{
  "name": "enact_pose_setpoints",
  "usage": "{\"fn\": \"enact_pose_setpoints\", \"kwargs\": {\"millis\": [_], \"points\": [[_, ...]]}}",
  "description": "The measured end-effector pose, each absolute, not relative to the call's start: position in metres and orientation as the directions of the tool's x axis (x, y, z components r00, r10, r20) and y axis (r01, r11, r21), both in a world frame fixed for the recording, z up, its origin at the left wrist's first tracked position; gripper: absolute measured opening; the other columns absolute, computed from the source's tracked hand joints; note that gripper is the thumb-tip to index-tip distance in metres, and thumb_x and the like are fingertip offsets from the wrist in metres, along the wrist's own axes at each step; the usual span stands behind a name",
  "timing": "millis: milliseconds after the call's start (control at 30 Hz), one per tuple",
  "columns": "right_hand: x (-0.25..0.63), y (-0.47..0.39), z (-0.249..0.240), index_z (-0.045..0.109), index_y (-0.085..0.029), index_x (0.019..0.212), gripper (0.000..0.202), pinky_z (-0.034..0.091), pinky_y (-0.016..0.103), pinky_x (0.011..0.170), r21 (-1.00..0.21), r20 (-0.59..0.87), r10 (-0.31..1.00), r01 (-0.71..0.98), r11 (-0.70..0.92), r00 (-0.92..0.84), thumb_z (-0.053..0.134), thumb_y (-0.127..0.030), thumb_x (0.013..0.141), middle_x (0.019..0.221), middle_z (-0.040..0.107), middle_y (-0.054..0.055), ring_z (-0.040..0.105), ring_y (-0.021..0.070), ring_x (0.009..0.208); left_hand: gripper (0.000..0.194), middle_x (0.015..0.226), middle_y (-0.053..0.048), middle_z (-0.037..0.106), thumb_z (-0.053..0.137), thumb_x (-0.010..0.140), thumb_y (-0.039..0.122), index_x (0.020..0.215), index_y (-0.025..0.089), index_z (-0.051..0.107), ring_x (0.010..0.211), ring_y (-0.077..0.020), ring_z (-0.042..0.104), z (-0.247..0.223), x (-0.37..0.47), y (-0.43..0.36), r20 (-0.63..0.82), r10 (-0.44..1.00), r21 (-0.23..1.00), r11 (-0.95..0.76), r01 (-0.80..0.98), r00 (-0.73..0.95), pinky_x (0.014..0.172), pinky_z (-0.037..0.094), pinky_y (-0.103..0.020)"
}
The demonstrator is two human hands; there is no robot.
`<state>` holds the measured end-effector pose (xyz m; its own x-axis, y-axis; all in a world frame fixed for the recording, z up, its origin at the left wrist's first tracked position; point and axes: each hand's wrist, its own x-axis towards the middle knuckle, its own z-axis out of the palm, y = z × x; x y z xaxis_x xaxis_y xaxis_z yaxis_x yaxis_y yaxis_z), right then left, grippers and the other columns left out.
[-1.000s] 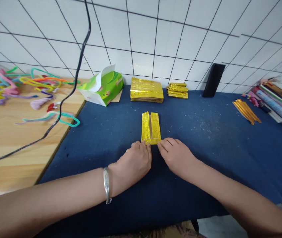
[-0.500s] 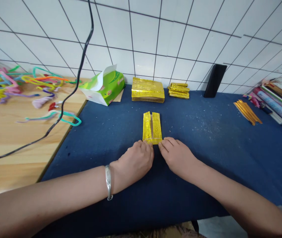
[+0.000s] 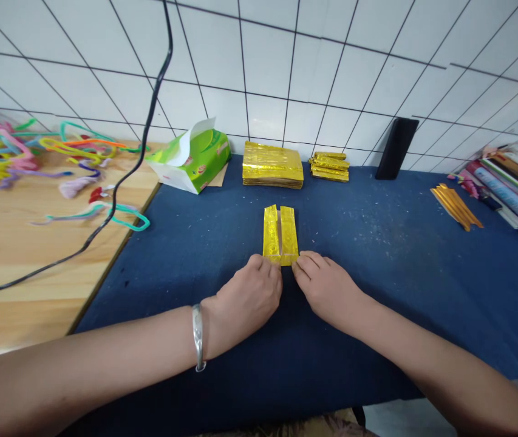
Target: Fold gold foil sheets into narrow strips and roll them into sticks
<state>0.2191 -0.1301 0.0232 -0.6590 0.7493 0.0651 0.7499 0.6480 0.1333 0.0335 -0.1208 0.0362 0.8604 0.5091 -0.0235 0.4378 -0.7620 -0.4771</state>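
Note:
A sheet of gold foil paper (image 3: 288,233) lies on the dark blue cloth, its two long sides folded inward so that a narrow brownish gap shows between them. Its near edge carries a fold across it. At the near left corner, my left hand (image 3: 254,288) is closed with its fingertips pinching the paper; a silver bangle circles that wrist. My right hand (image 3: 327,288) pinches the near right corner, fingers bent and pressed together. Both thumbs are mostly hidden beneath the hands.
Against the tiled wall stand a green tissue pack (image 3: 201,158), a stack of gold foil paper (image 3: 272,165), folded gold pieces (image 3: 329,166) and a black phone-like slab (image 3: 396,149). Gold strips (image 3: 456,206) lie right. A black cable (image 3: 149,121) hangs left, before colourful pipe cleaners (image 3: 17,145).
Almost nothing differs. Both hands keep their hold on the paper's near corners, and the left hand has shifted very slightly.

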Motion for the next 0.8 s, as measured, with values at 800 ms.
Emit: {"fn": "enact_pose_setpoints", "kwargs": {"millis": [800], "points": [[0.2207,-0.1299,0.0183,0.055,-0.004,0.115,0.032,0.047,0.037,0.080,0.149,0.081,0.714,0.717,0.681,-0.695,0.040,-0.011,0.088,0.117,0.056,0.017,0.047,0.0271,0.110,0.025,0.081,-0.012,0.057,0.035,0.082,0.007,0.097,0.006,0.056,0.073,-0.0214,0.055,0.0327,0.0317,-0.1197,0.013,0.520,-0.460,-0.755,0.467,0.854,0.060,0.036,-0.033]]}}
